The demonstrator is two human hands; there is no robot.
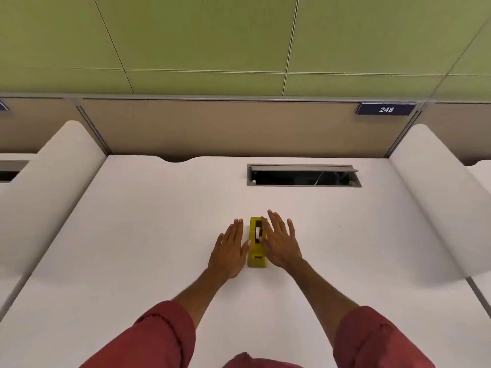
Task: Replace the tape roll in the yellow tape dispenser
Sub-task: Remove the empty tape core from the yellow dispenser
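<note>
A yellow tape dispenser [256, 248] lies on the white desk [148, 235], its long side pointing away from me. A white tape roll [257, 232] shows in its dark well. My left hand [229, 251] lies flat just left of the dispenser, fingers spread, thumb tip close to its side. My right hand [280, 241] is flat on the right, its inner fingers overlapping the dispenser's far right edge. Neither hand grips anything.
An open cable hatch [304, 175] is set in the desk behind the dispenser. White curved dividers rise at left [53, 187] and right [435, 197]. A tan back panel carries a sign reading 248 [385, 109].
</note>
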